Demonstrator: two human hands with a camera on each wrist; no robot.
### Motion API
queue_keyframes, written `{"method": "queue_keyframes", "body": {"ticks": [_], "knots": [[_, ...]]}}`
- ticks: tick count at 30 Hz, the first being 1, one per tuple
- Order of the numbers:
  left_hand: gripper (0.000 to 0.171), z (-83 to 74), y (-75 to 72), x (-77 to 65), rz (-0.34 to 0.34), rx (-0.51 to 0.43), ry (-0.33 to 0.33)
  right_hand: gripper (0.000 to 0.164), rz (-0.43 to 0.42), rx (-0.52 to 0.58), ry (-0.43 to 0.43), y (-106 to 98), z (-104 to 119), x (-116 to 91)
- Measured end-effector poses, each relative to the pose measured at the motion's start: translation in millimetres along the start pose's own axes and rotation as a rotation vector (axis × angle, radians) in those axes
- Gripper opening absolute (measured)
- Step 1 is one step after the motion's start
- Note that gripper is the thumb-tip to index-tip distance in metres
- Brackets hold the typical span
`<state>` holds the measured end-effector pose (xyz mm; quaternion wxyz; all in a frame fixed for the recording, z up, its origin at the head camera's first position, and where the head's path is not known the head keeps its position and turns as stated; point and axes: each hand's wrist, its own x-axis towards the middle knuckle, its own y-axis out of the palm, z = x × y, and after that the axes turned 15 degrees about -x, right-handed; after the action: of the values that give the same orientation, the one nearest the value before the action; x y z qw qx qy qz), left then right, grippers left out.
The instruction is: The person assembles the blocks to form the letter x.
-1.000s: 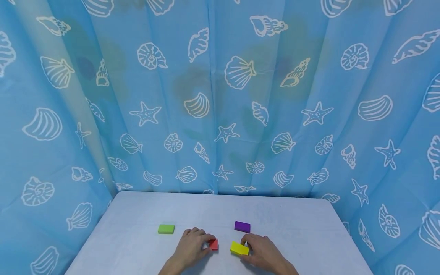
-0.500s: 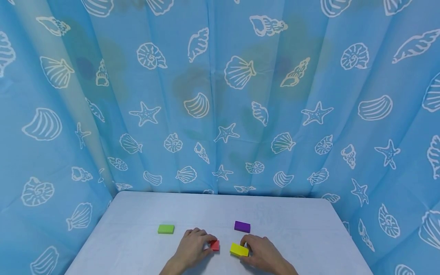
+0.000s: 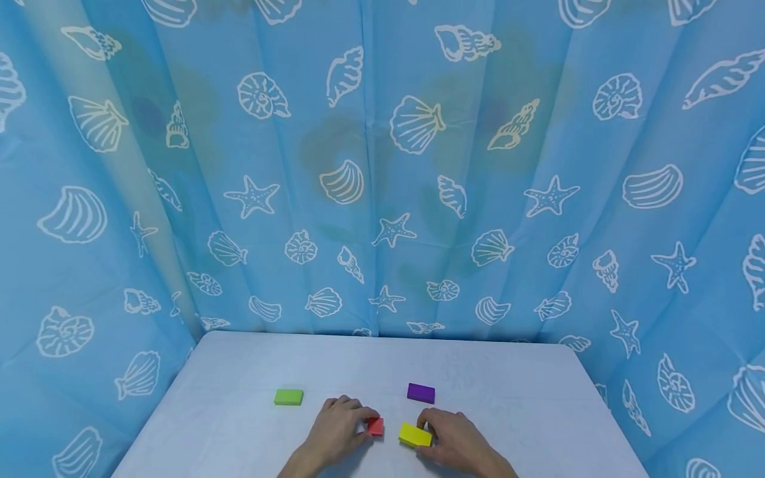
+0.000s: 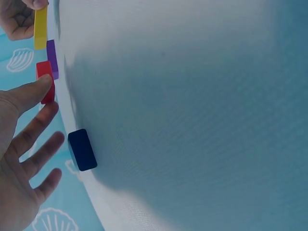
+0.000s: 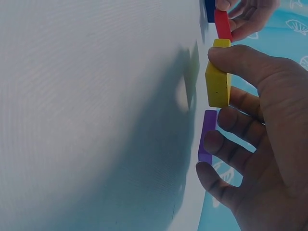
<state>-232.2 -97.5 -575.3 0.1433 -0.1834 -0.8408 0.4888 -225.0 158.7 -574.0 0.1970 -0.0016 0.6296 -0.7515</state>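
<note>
My left hand [image 3: 337, 431] pinches a small red block [image 3: 375, 427] between thumb and forefinger; the other fingers are spread out in the left wrist view. To its right, my right hand [image 3: 457, 439] holds a yellow block [image 3: 415, 435] by thumb and forefinger, slightly turned. In the right wrist view the yellow block [image 5: 218, 82] is lifted off the table, its shadow [image 5: 191, 72] falling apart from it. A small gap separates red from yellow in the head view. Behind the yellow block lies a purple block [image 3: 421, 393], flat on the table and untouched.
A green block [image 3: 289, 397] lies on the white table [image 3: 239, 358] to the left of my left hand. In the left wrist view a block beyond my fingers looks dark [image 4: 82, 149]. A blue shell-patterned curtain [image 3: 382, 199] hangs behind and around the table.
The red block and my left hand have shifted slightly right. The yellow block in my right hand has come slightly left, narrowing the gap. The purple and green blocks stay put.
</note>
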Motion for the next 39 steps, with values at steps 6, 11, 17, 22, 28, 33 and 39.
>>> {"method": "queue_keyframes", "body": {"ticks": [6,11,17,22,28,33,39], "knots": [[0.035,-1.1,2.8,0.9,0.01,-0.003,0.011,0.037,0.012,0.001,-0.019,0.0,1.3,-0.8],[0.036,-1.8,4.2,1.1,0.023,-0.016,0.015,0.037,0.024,0.0,-0.016,-0.2,2.0,0.1],[0.034,-2.8,3.2,2.3,0.063,-0.038,0.022,0.036,0.033,0.002,-0.023,0.1,3.4,-0.8],[0.034,-2.7,5.7,3.4,0.09,-0.037,0.02,0.035,0.054,0.021,-0.017,0.8,5.1,-2.0],[0.033,-3.6,6.8,3.3,0.109,-0.047,0.025,0.033,0.074,0.055,-0.024,2.1,5.9,-3.4],[0.035,-5.6,6.2,4.6,0.133,-0.055,0.03,0.031,0.082,0.102,-0.032,3.4,7.3,-5.0],[0.034,-7.7,7.2,6.1,0.154,-0.065,0.021,0.032,0.116,0.14,-0.002,6.3,10.8,-5.5]]}}
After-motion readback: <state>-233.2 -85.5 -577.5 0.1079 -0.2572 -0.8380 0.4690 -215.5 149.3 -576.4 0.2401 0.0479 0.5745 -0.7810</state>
